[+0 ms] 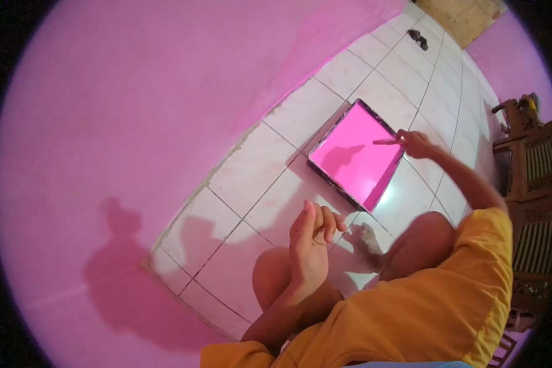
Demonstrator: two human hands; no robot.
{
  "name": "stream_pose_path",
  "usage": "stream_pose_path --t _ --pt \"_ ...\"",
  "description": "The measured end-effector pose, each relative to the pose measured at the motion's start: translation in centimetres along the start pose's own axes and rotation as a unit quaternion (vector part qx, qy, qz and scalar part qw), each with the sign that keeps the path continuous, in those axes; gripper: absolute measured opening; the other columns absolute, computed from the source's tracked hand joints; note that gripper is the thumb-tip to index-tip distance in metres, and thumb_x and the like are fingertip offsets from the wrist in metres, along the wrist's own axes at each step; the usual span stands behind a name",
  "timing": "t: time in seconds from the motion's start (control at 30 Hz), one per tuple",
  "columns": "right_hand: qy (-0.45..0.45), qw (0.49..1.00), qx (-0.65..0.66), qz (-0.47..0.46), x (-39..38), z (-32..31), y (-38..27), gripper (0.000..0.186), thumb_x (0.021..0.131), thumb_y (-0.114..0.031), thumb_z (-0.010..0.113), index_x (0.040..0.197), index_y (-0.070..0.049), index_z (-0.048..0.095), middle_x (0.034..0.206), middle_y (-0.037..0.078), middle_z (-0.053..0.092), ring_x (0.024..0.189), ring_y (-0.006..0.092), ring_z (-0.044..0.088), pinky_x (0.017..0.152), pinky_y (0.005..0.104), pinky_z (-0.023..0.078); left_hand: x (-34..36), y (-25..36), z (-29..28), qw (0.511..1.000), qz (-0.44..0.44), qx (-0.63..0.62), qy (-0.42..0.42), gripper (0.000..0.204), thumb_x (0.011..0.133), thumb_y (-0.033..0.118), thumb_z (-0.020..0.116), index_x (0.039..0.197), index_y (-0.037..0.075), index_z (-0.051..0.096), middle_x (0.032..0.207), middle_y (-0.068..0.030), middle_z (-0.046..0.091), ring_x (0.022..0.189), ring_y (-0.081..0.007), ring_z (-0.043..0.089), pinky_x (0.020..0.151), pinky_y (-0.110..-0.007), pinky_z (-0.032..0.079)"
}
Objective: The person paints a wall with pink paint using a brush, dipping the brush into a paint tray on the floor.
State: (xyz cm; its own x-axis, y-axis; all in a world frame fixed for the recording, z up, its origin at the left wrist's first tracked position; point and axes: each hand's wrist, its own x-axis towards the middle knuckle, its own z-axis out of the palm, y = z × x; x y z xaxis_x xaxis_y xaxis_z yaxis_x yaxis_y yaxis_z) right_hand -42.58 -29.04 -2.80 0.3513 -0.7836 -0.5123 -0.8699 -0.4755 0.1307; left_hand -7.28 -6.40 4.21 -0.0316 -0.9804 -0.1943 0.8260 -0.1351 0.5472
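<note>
A shallow black-rimmed tray (331,179) full of bright pink paint (356,153) lies on the tiled floor in front of me. My right hand (416,144) reaches over the tray's right rim, its fingers closed round a slim brownish stick (386,141). The stick points left above the paint; its exact kind is too small to tell. Raised in front of my knees, my left hand (314,239) is bent at the wrist with loosely curled fingers, holding nothing. It is nearest to the tray's lower corner, apart from it.
A pink wall (147,110) meets the white floor tiles (245,165) on the left. A small dark object (417,40) lies far ahead on the floor. Carved wooden furniture (533,184) stands at the right. My bare foot (367,245) rests near the tray.
</note>
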Motion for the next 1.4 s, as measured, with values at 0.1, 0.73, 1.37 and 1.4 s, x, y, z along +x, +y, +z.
stream_pose_path --t 0.1,0.73,1.37,1.4 --pt "0.134 0.952 0.257 0.098 1.0 4.7 -0.9 0.022 0.081 -0.011 0.055 0.103 -0.012 0.06 0.086 0.009 0.062 0.075 0.0235 0.063 0.066 0.0378 0.051 -0.5 1.0 0.0 0.998 0.042 -0.036 0.021 0.038 0.099 0.034 0.034 0.067 0.013 0.037 0.063 -0.0005 0.035 0.073 -0.0183 0.043 0.08 -0.036 0.036" --pt "0.074 0.477 0.867 0.125 1.7 14.6 -3.0 0.027 0.094 -0.032 0.046 0.111 -0.012 0.054 0.068 -0.005 0.051 0.046 0.0005 0.034 0.039 0.0166 0.024 -2.3 8.0 -1.1 0.739 0.039 0.659 0.136 0.023 0.094 0.021 0.04 0.1 0.002 0.051 0.094 -0.0076 0.053 0.095 -0.0195 0.051 0.09 -0.032 0.038" --pt "0.07 0.435 0.893 -0.092 16.5 0.8 -18.7 0.037 0.092 -0.022 0.052 0.128 -0.015 0.048 0.077 -0.007 0.049 0.059 0.0013 0.035 0.05 0.0156 0.027 16.6 -17.8 -16.8 0.934 -0.167 0.288 0.13 0.086 0.088 0.069 0.025 0.147 0.009 0.004 0.143 -0.0222 0.029 0.123 -0.032 0.042 0.105 -0.041 0.031" --pt "0.069 0.43 0.895 -0.09 17.4 0.6 -19.2 0.037 0.092 -0.022 0.052 0.128 -0.015 0.048 0.077 -0.007 0.049 0.059 0.0013 0.035 0.05 0.0156 0.027 16.9 -17.6 -16.7 0.94 -0.177 0.27 0.11 0.085 0.089 0.068 0.025 0.146 0.009 0.006 0.143 -0.0206 0.029 0.124 -0.0307 0.041 0.105 -0.041 0.032"
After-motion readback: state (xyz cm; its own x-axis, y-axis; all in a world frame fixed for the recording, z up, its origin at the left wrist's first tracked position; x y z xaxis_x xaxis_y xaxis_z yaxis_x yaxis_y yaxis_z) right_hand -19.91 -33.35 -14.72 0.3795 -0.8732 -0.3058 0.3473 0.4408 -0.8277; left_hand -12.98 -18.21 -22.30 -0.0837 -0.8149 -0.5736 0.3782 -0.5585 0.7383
